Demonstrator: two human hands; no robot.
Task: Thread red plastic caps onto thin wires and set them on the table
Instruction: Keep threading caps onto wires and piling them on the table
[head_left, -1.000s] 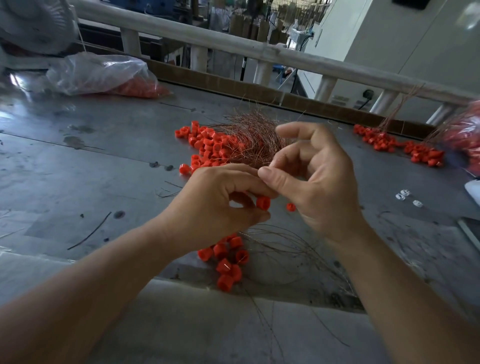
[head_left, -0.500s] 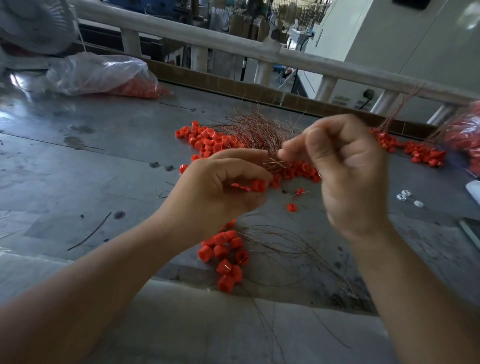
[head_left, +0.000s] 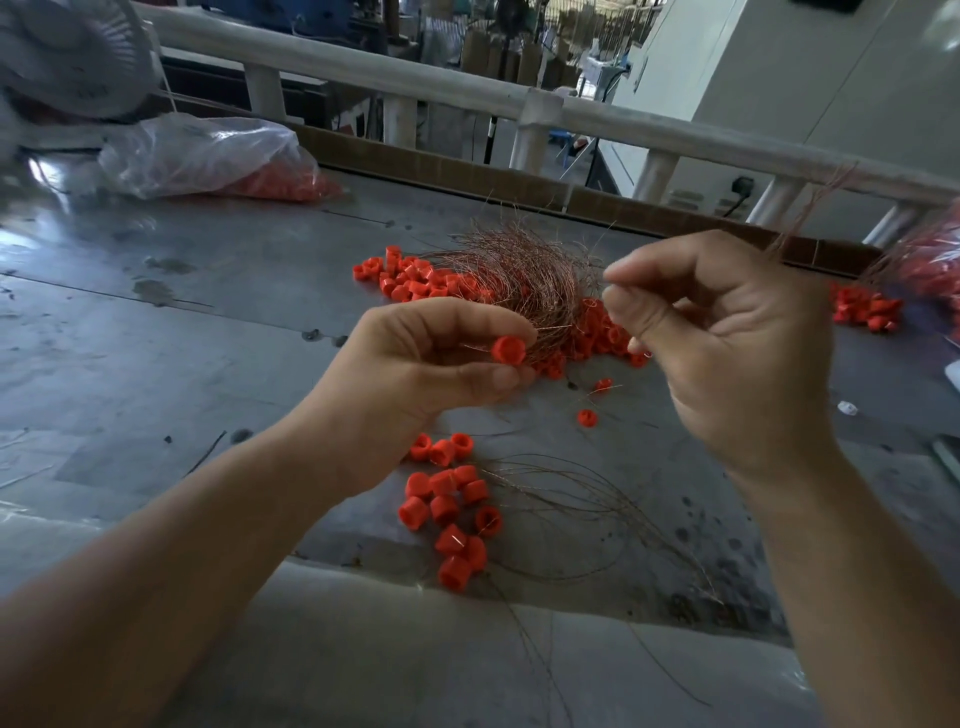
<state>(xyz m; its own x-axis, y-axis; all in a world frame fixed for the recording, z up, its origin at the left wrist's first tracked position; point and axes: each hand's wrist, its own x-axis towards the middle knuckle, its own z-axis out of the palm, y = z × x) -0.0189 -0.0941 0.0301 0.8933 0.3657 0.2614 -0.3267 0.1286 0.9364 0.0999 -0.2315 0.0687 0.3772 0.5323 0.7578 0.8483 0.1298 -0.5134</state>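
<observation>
L hand (head_left: 415, 374) pinching, R hand (head_left: 737, 353) fingers (head_left: 631, 306) curled.

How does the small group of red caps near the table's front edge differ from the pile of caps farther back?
The near caps are few, in a loose cluster; the far pile holds many more. From the near caps, thin wires trail rightward, while a tangled wire bundle covers part of the far pile. Both are the same short red caps on the metal table.

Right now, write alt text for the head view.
The left hand pinches a red cap; the right hand makes a pinch beside it, above a grey table strewn with loose caps and a copper wire bundle.
</observation>
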